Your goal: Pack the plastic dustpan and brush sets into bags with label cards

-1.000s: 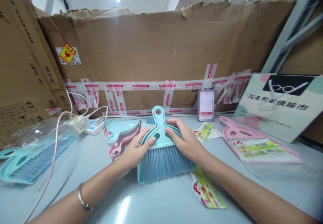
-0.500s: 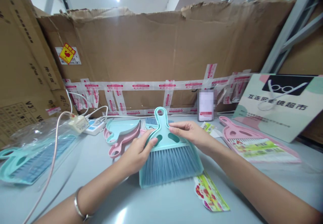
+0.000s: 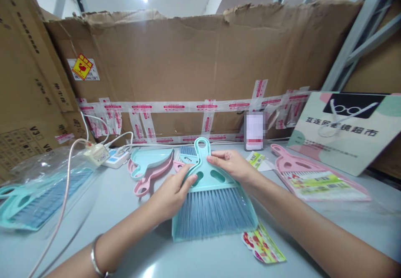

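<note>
In front of me a turquoise hand brush [image 3: 209, 182] with blue-grey bristles lies nested on a matching dustpan [image 3: 176, 229], both handles pointing away from me. My left hand [image 3: 175, 188] grips the left edge of the pair, thumb on top. My right hand [image 3: 230, 165] pinches the right edge just below the handle loop. The fingertips under the set are hidden. A printed card label [image 3: 265, 242] with red flowers lies on the table, its upper end close to the dustpan's right corner.
Behind the set are a turquoise dustpan [image 3: 153, 157], a pink dustpan [image 3: 156, 173] and another brush [image 3: 188, 154]. A bagged turquoise set [image 3: 46, 198] lies left, near a power strip [image 3: 117, 159] with cables. Right are a pink set [image 3: 313, 173], a phone [image 3: 255, 129] and a paper bag [image 3: 344, 131].
The brush and dustpan have come slightly nearer to me and tilted, so more of the bristles shows. Both hands keep their hold.
</note>
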### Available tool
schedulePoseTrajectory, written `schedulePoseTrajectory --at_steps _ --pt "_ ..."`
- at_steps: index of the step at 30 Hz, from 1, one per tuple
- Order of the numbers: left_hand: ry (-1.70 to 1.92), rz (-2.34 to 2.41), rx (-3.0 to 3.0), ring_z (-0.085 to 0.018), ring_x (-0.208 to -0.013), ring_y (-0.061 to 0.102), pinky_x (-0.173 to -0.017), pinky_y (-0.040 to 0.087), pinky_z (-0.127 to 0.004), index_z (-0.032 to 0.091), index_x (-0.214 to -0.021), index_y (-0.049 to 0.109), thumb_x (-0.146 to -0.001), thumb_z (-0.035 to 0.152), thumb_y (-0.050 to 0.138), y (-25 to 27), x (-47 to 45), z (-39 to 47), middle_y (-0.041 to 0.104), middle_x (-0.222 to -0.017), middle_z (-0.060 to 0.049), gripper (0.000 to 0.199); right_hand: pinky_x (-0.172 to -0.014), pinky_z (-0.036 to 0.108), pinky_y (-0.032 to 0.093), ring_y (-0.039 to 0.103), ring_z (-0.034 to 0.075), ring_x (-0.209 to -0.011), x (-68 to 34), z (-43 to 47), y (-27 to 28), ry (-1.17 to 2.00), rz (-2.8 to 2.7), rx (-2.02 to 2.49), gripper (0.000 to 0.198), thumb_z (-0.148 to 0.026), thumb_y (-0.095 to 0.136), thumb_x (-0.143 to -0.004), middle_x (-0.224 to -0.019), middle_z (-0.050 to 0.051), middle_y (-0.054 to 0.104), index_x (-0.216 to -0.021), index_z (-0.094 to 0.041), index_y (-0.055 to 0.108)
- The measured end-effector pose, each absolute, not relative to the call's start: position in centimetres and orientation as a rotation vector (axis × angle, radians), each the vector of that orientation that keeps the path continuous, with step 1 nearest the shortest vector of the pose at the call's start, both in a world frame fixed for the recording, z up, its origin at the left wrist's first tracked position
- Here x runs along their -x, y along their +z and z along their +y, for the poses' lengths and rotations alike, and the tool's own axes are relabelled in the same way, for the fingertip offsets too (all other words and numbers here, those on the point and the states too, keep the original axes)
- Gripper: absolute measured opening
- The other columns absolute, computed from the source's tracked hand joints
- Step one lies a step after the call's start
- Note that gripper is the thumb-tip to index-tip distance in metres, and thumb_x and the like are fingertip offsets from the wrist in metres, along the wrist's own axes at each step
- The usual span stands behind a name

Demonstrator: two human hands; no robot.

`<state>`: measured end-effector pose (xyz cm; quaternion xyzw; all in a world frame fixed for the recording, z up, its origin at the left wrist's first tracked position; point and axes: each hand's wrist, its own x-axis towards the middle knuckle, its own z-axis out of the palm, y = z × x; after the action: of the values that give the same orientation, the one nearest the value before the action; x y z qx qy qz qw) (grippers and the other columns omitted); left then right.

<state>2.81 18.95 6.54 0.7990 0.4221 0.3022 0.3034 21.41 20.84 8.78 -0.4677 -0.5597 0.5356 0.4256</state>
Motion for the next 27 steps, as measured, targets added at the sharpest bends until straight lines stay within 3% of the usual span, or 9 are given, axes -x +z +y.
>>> schedulePoseTrajectory --at_steps 8,12,21,25,27 --pt "0.788 1.133 -2.123 -0.025 -0.117 0.046 -0.094 0.038 -0.034 0.022 -0.119 0.048 -0.088 0.043 0.035 6.6 -2.8 19.0 0.053 -0.126 -0.004 0.039 -0.047 0.022 0.034 0.044 0.007 -0.047 -21.2 20.9 8.8 1.238 -1.468 1.179 0.039 -0.046 0.074 -0.050 -0.050 -0.002 0.052 -0.063 -0.010 0.065" --pt "0.785 1.140 -2.089 -0.025 -0.117 0.045 -0.094 0.037 -0.035 0.023 -0.119 0.047 -0.087 0.044 0.036 6.6 -2.8 18.9 0.052 -0.126 -0.004 0.040 -0.048 0.021 0.037 0.048 0.008 -0.049 -21.3 20.9 8.7 1.293 -1.467 1.138 0.036 -0.042 0.073 -0.054 -0.054 -0.001 0.056 -0.069 -0.011 0.066" --pt "0.866 1.041 -2.068 -0.023 -0.116 0.046 -0.097 0.036 -0.036 0.024 -0.116 0.050 -0.087 0.042 0.038 6.2 -2.6 19.4 0.054 -0.123 -0.003 0.036 -0.064 0.024 0.048 0.062 0.012 -0.068 -21.9 20.2 9.0 1.553 -1.480 0.929 0.039 -0.040 0.067 -0.067 -0.084 0.004 0.068 -0.098 -0.017 0.064" --pt "0.880 1.148 -2.028 -0.025 -0.114 0.047 -0.097 0.034 -0.038 0.024 -0.114 0.052 -0.085 0.045 0.040 6.1 -2.4 19.6 0.055 -0.122 -0.003 0.038 -0.083 0.029 0.045 0.059 0.016 -0.095 -22.8 20.3 8.6 1.401 -1.664 0.986 0.047 -0.031 0.070 -0.064 -0.109 0.004 0.062 -0.108 -0.021 0.058" --pt "0.881 1.192 -2.021 -0.025 -0.112 0.048 -0.096 0.034 -0.038 0.023 -0.113 0.051 -0.085 0.045 0.039 6.3 -2.3 19.7 0.057 -0.118 -0.004 0.038 -0.086 0.032 0.044 0.056 0.019 -0.101 -23.0 20.5 8.0 1.272 -1.715 1.062 0.049 -0.029 0.071 -0.062 -0.111 0.005 0.061 -0.108 -0.020 0.057"
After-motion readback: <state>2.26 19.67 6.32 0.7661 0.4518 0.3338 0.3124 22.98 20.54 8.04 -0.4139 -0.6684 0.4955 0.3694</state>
